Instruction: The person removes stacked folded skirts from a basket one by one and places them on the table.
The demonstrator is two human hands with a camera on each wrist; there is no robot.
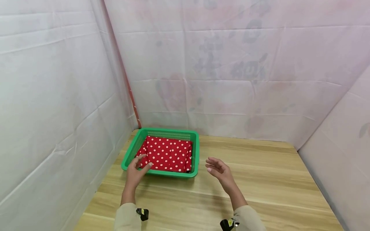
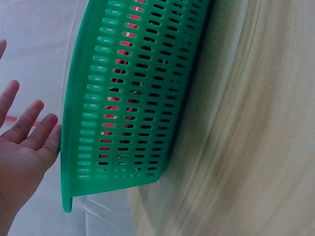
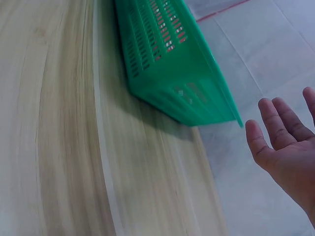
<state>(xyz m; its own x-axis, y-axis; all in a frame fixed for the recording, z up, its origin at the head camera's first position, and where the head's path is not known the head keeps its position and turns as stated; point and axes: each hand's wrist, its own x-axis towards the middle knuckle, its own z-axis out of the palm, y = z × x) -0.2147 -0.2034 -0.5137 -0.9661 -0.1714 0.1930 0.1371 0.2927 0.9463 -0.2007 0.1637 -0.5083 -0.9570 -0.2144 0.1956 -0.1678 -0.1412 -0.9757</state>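
Note:
A green plastic basket [image 1: 194,160] with slotted sides [image 2: 133,98] stands on the table, towards its back left. Inside lies a folded red cloth [image 1: 167,154] with white polka dots. My left hand [image 1: 136,171] is at the basket's front left corner, thumb and fingers spread apart over the rim and nothing held. In the left wrist view, its fingers [image 2: 37,128] are loosely extended beside the rim. To the right of the basket, my right hand [image 1: 221,171] hovers over the table with relaxed, slightly bent fingers and holds nothing. A gap separates it from the basket's side [image 3: 182,93].
The wood-grain table [image 1: 260,179] extends to the right of the basket. White sheeting [image 1: 219,96] hangs behind it and along both sides. The basket's back edge sits close to the rear sheet. Small black devices [image 1: 142,214] are worn on both sleeves.

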